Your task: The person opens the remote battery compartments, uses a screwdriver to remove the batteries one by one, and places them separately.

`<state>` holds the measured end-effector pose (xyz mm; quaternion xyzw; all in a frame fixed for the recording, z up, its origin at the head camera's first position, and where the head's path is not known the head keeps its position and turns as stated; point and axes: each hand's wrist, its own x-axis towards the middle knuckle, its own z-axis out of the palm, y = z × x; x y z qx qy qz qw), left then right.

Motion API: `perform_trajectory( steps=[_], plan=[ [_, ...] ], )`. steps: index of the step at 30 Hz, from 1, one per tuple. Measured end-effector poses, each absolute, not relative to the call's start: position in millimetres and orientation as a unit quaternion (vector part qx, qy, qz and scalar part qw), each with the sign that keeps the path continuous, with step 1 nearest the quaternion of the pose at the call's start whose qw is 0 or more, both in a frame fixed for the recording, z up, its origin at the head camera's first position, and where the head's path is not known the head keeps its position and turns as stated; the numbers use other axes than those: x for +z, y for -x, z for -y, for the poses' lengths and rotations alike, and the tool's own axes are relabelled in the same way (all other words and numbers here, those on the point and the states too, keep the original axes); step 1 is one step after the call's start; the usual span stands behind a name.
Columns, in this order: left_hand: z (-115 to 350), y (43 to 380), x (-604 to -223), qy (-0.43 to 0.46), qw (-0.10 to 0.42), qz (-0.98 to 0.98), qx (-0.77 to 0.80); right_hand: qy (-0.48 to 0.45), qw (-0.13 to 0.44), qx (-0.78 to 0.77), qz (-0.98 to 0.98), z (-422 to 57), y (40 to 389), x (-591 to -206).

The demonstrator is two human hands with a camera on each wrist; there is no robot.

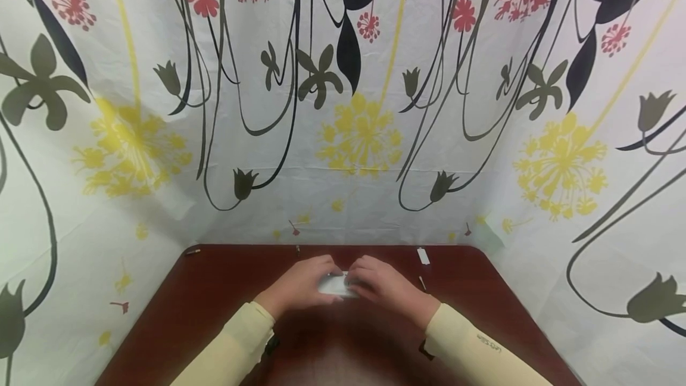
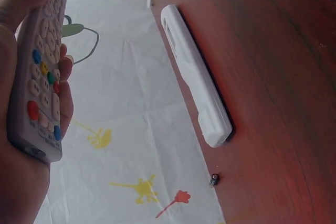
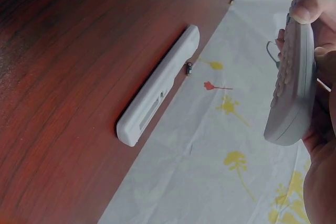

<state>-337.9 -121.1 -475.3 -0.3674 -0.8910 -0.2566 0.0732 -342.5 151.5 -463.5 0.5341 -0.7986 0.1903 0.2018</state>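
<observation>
Remote (image 2: pixel 43 77) is raised off the table (image 1: pixel 214 302), gripped in left hand (image 1: pixel 304 282); right hand (image 1: pixel 382 282) is against it, can't tell if gripping. Slotted white device (image 3: pixel 157 90) lies near table's far edge, small cylinder (image 3: pixel 189 69) just beside.

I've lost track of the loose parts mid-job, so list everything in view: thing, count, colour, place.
remote control: 1, pale grey with coloured buttons, held up
table: 1, red-brown, lower head view
slim device: 1, white, lying by the table's far edge
battery-like cylinders: 2, dark, far edge, left corner and left of middle
flat piece: 1, white, far edge, toward the right
thin item: 1, pale, nearer than the flat piece, identity unclear
floral cloth: count unclear, mostly white, behind and beside the table
sleeves: 2, pale yellow, on the forearms
left hand: 1, bare, gripping the remote control
right hand: 1, bare, fingers curled at the remote control
</observation>
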Motion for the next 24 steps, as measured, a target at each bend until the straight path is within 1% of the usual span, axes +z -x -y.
perform_trajectory(
  steps=[6, 15, 24],
  plan=[
    [120.6, 338.7, -475.5, 0.37, 0.076, 0.89, -0.254, -0.527, 0.191, 0.189, 0.806, -151.1, 341.1, -460.9],
    [120.1, 337.3, -471.6, 0.369, 0.076, 0.89, -0.257, -0.542, 0.193, 0.154, 0.803, -156.4, 345.2, -455.5],
    [119.7, 339.5, -475.3, 0.366, 0.07, 0.89, -0.263, -0.553, 0.189, 0.138, 0.799, -157.2, 345.0, -453.9]
  ],
)
